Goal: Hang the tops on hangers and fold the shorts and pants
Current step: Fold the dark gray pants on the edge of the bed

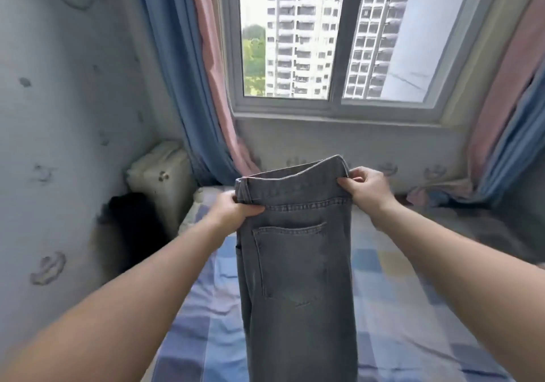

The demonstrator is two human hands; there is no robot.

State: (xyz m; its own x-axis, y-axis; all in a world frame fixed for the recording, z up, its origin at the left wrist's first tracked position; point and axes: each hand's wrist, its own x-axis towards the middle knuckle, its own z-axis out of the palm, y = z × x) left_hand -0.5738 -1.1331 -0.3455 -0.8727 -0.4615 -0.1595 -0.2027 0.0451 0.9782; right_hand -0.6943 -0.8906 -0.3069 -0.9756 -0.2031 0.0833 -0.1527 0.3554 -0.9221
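Two bare forearms reach forward from the bottom corners. Between them hangs one pair of grey jeans [298,263], folded in half lengthwise, one back pocket facing the viewer, legs dropping out of view below. The left hand [236,207] grips the waistband's left edge, fingers curled round the denim. The right hand [364,185] pinches the waistband's right end between thumb and fingers. The jeans are held up over one bed [413,308] with a blue, lilac and yellow checked sheet. At the bed's far left corner stands one cream cushion [160,172]. Beyond, one window [334,42] shows tower blocks, with two blue-and-pink curtains [194,71], one at each side.
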